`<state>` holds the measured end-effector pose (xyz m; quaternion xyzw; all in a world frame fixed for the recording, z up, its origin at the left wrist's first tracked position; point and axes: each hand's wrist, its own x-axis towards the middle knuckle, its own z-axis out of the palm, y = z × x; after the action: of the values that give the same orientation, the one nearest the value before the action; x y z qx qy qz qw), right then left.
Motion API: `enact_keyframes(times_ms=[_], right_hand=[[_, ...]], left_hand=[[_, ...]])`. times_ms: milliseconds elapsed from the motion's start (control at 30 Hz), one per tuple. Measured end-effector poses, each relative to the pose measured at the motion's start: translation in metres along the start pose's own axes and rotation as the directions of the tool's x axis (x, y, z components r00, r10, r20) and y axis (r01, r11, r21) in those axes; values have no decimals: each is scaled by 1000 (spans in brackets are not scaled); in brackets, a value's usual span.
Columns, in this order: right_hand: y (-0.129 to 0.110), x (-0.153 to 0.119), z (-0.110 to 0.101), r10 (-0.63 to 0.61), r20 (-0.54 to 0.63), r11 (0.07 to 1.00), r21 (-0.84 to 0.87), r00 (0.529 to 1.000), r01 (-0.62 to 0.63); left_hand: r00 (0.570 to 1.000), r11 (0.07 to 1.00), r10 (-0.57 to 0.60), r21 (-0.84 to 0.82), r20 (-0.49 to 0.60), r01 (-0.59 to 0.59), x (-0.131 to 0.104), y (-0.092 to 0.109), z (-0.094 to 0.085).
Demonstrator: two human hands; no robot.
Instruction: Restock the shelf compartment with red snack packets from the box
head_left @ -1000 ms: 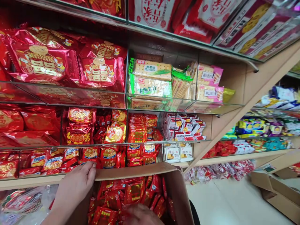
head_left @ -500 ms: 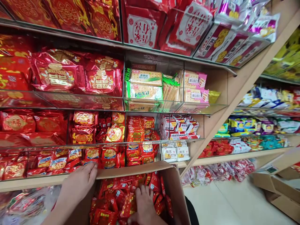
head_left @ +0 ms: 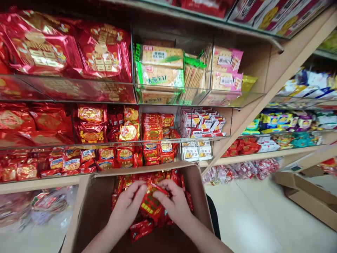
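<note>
Both my hands are inside an open cardboard box (head_left: pixel 92 207) that holds many small red and gold snack packets (head_left: pixel 140 228). Between them is one red snack packet (head_left: pixel 151 203) with yellow lettering, lifted over the others. My left hand (head_left: pixel 129 202) grips its left side, thumb and fingers closed. On the other side my right hand (head_left: pixel 173 200) pinches the packet's upper right edge. More packets lie beneath and behind my hands, partly hidden by them.
Behind the box rises a shelf unit with clear dividers, holding red packets (head_left: pixel 92 123), green-edged crackers (head_left: pixel 160 75) and white packets (head_left: pixel 191 153). Bagged goods (head_left: pixel 50 205) lie low at left. An opened cardboard box (head_left: pixel 302 196) stands on the tiled floor at right.
My left hand has moved from the box's rim down into the box. My right hand has come up from among the packets, and both now hold one packet. The view has tilted down.
</note>
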<state>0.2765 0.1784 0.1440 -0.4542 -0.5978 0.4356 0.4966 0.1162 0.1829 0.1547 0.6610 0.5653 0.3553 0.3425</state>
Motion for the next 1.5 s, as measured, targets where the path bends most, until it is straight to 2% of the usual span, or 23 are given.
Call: enact_keyframes(times_ms=[100,167,200,333,467,533,700,900,967,1033,1133,1200,1233,1300,1333,1367,1433,1500], right_hand=[[-5,7,8,134,-242,974,209,961,-84],[-1,10,11,199,-333,962,245,922,-119],[1,11,12,190,-351,970,213,917,-119],[5,12,9,56,-363,997,-28,930,-71],[2,10,4,-54,-357,985,-172,932,-9],[2,10,4,-88,-341,978,-210,936,15],[3,8,7,-61,-419,980,-197,906,-25],[-8,6,6,-173,-495,959,-281,851,32],[-9,6,7,-140,-508,971,-239,850,17],[-7,6,8,-47,-506,993,-118,861,-15],[-2,4,8,68,-394,996,83,917,-38],[-3,0,5,113,-204,983,168,972,-79],[-5,-1,1,142,-89,972,199,986,-122],[-14,2,-9,183,97,956,216,978,-200],[-21,7,-15,175,136,962,188,975,-199],[-28,15,-23,135,128,979,136,983,-152],[-45,41,-41,-35,-11,998,-43,999,34],[-60,78,-58,-231,-190,938,-305,954,167]], left_hand=[[975,960,-133,-266,-178,82,3,12,17],[963,927,-184,-361,-198,103,4,18,22],[961,916,-201,-383,-189,117,4,21,22],[962,871,-226,-475,-154,128,8,28,17],[969,829,-232,-538,-85,151,14,25,11],[970,823,-224,-550,-90,139,15,23,11],[943,869,-174,-494,-283,12,11,20,17],[888,904,-90,-411,-451,-118,7,17,21],[881,886,-116,-448,-459,-117,7,17,22],[893,848,-182,-525,-412,-70,8,17,23],[903,825,-241,-566,-354,-1,9,16,23],[898,858,-207,-514,-388,-24,9,14,21],[896,883,-169,-467,-410,-48,9,12,19],[907,935,-72,-344,-414,-83,11,8,11],[916,957,-27,-274,-400,-92,13,4,5],[926,974,17,-202,-377,-100,16,0,-3],[927,995,81,-28,-366,-98,26,-11,-24],[906,977,141,201,-399,-63,41,-23,-48]])
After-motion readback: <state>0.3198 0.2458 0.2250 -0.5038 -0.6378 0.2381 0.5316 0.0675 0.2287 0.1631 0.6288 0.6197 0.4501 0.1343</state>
